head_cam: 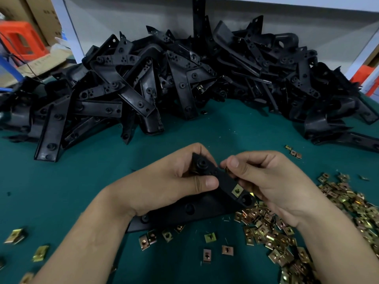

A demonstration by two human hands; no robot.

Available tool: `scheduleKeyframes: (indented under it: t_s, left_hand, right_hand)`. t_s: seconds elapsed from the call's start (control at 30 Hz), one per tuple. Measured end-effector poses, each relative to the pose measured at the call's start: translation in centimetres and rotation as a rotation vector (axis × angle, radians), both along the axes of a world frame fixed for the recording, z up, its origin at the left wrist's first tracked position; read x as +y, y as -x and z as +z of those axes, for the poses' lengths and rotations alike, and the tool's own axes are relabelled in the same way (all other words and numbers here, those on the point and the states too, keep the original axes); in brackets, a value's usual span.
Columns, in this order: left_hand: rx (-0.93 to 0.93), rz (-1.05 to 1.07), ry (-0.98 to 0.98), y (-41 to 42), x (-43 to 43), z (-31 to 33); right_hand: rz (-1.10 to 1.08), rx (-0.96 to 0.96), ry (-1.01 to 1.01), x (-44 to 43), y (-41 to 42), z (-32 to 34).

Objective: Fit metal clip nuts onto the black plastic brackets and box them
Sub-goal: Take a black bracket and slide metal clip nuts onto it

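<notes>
Risk one, as judged: loss of the clip nut from its fingertip pinch before seating, owing to a thin hold on a small slick part; likely landing among the loose clip nuts on the table.
Risk two: skewed seating, hole out of line, owing to twist of the long bracket under a one-end hold.
State, left hand: curled round the bracket's upper end, thumb pressed on its face.
State, right hand: pinching the clip nut between thumb and forefinger, just beside the bracket's edge; contact not discernible.
Location, bracket: between both hands, lower end over scattered nuts.
One fitted clip nut already on it, near the right palm.
Stock pile of brackets: well apart, far side of the table.
</notes>
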State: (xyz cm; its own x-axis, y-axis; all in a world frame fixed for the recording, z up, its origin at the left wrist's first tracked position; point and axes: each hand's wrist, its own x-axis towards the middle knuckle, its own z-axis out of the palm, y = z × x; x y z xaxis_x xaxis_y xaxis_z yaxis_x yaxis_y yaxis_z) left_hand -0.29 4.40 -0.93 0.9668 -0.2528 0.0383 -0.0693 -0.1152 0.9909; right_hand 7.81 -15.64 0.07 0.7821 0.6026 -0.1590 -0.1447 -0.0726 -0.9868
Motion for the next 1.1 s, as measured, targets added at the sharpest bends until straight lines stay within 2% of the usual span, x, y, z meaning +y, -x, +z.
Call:
scheduleKeyframes:
  t_s: [0.13,0.63,0.87,1.0,1.1]
  left_hand:
    - [0.009,-0.011,0.007,-0.05,-0.10,0.01]
    - [0.002,-0.015,-0.024,-0.23,-0.38,-0.17]
    - [-0.082,0.063,-0.152,-0.37,-0.57,-0.18]
    - [-0.148,0.093,-0.200,-0.44,-0.48,-0.22]
    - [-0.194,0.153,-0.138,-0.63,-0.78,-0.30]
  right_hand:
    - [0.086,-0.031,0.028,0.07,0.19,0.09]
    - [0.099,-0.181,0.136,0.17,0.20,-0.30]
    - [0.096,-0.224,0.114,0.48,0.15,-0.39]
    - [0.106,-0.316,0.101,0.59,0.28,-0.25]
    - [0.073,-0.225,0.064,0.48,0.17,-0.31]
